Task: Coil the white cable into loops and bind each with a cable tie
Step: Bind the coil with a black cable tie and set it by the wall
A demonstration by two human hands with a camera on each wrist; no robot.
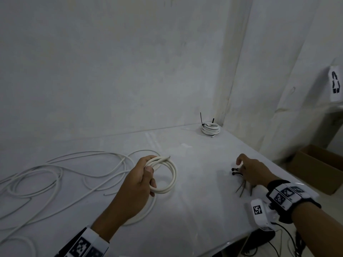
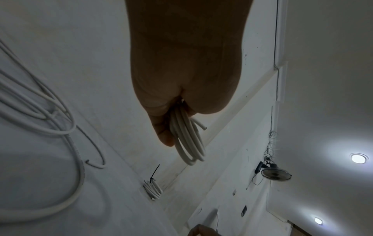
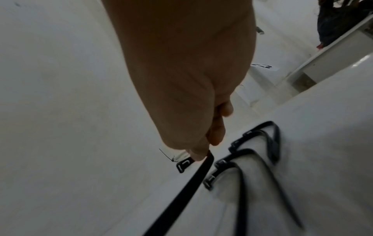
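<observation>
From the head view, the left hand [image 1: 138, 179] is wrapped around a small coil of thick white round cable [image 1: 167, 178], fingers and thumb curled tight on one side of the loops, likely so the turns cannot spring apart before they are bound. The coil is held just over the white desk [image 1: 194, 201], its cut end poking out past the knuckles. The uncoiled rest of the white cable [image 1: 55, 175] sprawls in loose curves over the left of the desk. At the far corner sits a finished white coil bound with a black tie [image 1: 210, 128], parked well away from the working area. The right hand [image 1: 254, 173] reaches down onto a small heap of black plastic cable ties [image 1: 239, 175] near the desk's right edge, within easy reach of the coil.

The left wrist view looks along the palm: the fingers are clamped on three or four stacked turns, which hang below the hand [image 2: 181, 79].

The right wrist view shows the thumb and a fingertip pressed together on one black tie [image 3: 189, 183] close to its head, pinching it, while the other ties lie just beside it on the desk. I judge the step in hand to be picking out a tie for the held coil.
</observation>
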